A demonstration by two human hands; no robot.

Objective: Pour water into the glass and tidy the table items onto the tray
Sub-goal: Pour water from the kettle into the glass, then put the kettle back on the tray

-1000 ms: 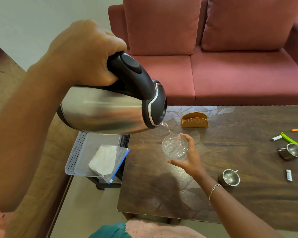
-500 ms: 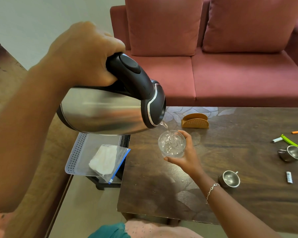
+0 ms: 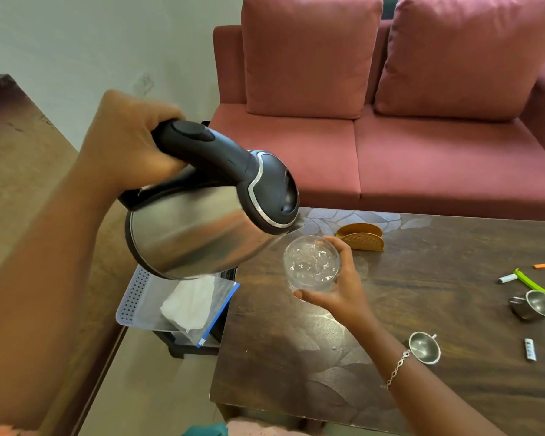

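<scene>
Left hand (image 3: 132,143) is wrapped tight round the black handle of the steel kettle (image 3: 202,228), which is tipped well forward with its spout just beside the rim of the glass (image 3: 311,263). Right hand (image 3: 337,291) cups that glass from the side, fingers curled round it, tilted a little, over the left part of the wooden table (image 3: 422,313). There's water in it, bubbly and clear. Whether a stream is running at the spout can't be made out.

Off the table's left edge sits the white perforated tray (image 3: 132,298) on a low dark stand, and in it lies 1 zip bag (image 3: 199,302) with something white folded inside.

Across the table, 2 small steel cups: 1 (image 3: 423,347) near the right wrist, 1 (image 3: 535,305) further right, both looking empty. An orange holder (image 3: 361,238) stands just beyond the glass. A green clip (image 3: 529,281) lies by the far cup.
</scene>
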